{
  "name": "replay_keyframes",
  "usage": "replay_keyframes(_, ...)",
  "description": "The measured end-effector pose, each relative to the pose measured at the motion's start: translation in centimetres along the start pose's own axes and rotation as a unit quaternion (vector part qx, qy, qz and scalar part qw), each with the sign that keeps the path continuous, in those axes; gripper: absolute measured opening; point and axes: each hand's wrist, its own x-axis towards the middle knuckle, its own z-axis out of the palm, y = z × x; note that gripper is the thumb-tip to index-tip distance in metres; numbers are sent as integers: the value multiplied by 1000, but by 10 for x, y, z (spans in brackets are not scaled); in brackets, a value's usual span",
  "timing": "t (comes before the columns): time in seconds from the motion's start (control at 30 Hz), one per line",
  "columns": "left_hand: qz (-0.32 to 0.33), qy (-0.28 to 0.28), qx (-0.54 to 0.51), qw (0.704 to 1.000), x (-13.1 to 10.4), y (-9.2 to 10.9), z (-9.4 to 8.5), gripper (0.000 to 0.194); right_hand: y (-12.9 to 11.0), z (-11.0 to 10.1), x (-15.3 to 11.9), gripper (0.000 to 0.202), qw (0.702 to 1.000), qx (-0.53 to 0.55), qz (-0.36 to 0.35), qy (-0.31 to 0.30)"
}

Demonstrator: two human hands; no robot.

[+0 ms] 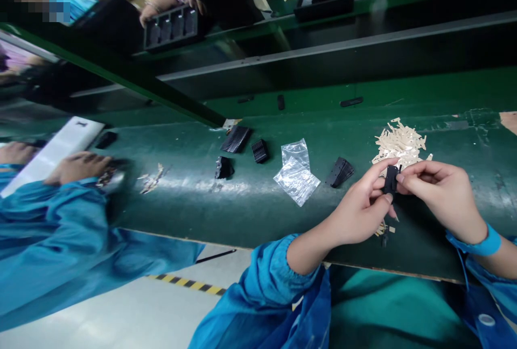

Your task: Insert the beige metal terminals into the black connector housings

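Note:
My left hand point(369, 203) pinches a small black plastic part point(390, 179) by its edges, holding it up over the bench. From the other side, the thumb and fingers of my right hand point(442, 187) close at the part's right edge; whether they also grip a smaller piece is hidden. Just beyond both hands lies a heap of thin cream-coloured flat pieces point(399, 141). Below my left hand, a few more small pieces point(382, 228) lie near the front edge. A fanned stack of black parts point(340, 172) rests left of my left hand.
Clear plastic bags point(297, 174) lie mid-bench, with black ribbed parts point(236, 139) further left. A co-worker's hands point(83, 166) rest by a white board point(56, 149) at the left. A green post point(161, 82) slants across the bench's back. Across it, another person holds a black tray point(172, 28).

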Motion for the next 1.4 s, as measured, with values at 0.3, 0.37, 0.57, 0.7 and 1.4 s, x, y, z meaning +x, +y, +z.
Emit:
replay_keyframes(0.3, 6, 4, -2, 1000, -1, 1, 1, 66, -1, 0, 2, 18, 1000, -8, -12, -7)
replay_keyframes(0.37, 4, 5, 1, 1000, -1, 1, 1, 66, -1, 0, 2, 18, 1000, -8, -15, -10)
replay_keyframes(0.57, 6, 6, 2, 1000, -1, 0, 0, 66, -1, 0, 2, 18, 1000, -10, -19, -11)
replay_keyframes(0.7, 7, 3, -2, 1000, -1, -1, 0, 66, -1, 0, 2, 18, 1000, -9, -19, -11)
replay_keyframes(1.4, 12, -11, -24, 1000, 1, -3, -5, 58, -7, -8, 2, 34, 991, 27, 0, -129)
